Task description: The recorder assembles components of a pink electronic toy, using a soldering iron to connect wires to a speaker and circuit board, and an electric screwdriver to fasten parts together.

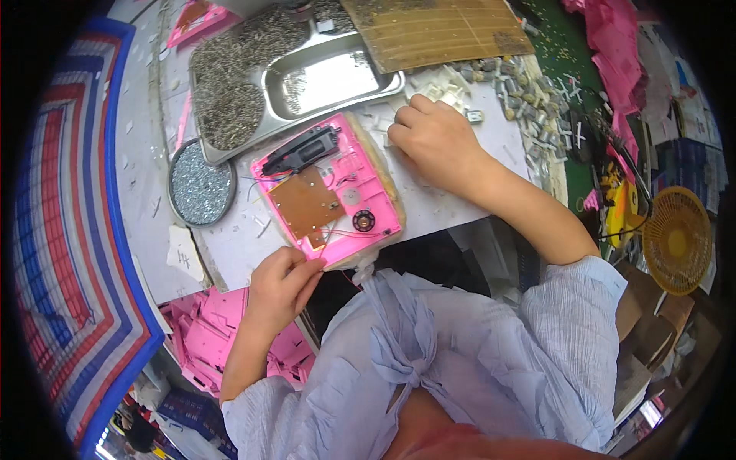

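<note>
A pink plastic housing (368, 218) lies on a padded block on the worktable in front of me. In it sit a brown circuit board (307, 203), a black mechanism (301, 151), a small round black part (363, 221) and thin wires. My left hand (277, 287) is at the housing's near left corner, thumb and fingers closed on its edge. My right hand (438, 146) is to the right of the housing, beside small white plastic parts (445, 86). Its fingers are curled in, and whatever they hold is hidden.
Behind the housing stands a metal tray (337, 100) heaped with small screws. A round dish (202, 184) of silvery bits is left. Cardboard (445, 34) covers the tray's far right. Small motors (529, 103) lie at right. Pink housings (207, 337) are piled below the table's left edge.
</note>
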`<state>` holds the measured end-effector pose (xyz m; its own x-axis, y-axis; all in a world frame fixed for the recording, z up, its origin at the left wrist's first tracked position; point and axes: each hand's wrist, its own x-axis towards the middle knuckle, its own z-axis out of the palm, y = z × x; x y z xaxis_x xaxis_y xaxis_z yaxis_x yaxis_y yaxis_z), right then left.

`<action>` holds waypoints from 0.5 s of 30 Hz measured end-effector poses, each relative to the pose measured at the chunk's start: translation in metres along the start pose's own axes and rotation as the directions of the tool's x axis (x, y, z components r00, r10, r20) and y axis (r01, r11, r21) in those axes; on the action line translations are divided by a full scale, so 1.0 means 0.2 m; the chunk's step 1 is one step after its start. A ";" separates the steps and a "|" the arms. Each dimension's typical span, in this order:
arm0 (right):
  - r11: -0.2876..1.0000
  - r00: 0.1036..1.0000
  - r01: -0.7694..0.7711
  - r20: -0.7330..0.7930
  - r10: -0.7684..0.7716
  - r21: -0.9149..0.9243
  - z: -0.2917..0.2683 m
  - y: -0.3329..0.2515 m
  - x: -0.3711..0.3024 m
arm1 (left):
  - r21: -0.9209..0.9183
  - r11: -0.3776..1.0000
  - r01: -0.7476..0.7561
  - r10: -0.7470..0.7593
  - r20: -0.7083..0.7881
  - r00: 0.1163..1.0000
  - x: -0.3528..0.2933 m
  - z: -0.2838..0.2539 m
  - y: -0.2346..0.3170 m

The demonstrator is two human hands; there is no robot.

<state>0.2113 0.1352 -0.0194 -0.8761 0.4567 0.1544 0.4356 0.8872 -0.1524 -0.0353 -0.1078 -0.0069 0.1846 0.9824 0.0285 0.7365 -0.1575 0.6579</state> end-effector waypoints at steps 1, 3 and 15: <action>1.000 0.999 -0.021 0.032 0.021 -0.016 0.01 -0.01 0.02 | 0.012 1.000 0.006 -0.007 0.036 0.999 0.02 -0.03 0.01; 0.998 0.997 -0.066 0.050 0.065 0.015 0.03 -0.02 0.04 | -0.073 0.997 0.037 -0.026 0.156 0.987 0.08 -0.15 0.05; 0.774 0.948 -0.240 -0.029 0.316 0.586 -0.27 0.01 -0.14 | 0.663 0.744 0.090 -0.154 0.038 0.987 1.20 -0.19 -0.26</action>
<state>0.2481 0.1269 0.0278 -0.6871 0.7155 0.1263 0.4267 0.5381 -0.7269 -0.0546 0.1398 -0.0055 0.0941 0.9904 -0.1017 0.9954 -0.0953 -0.0070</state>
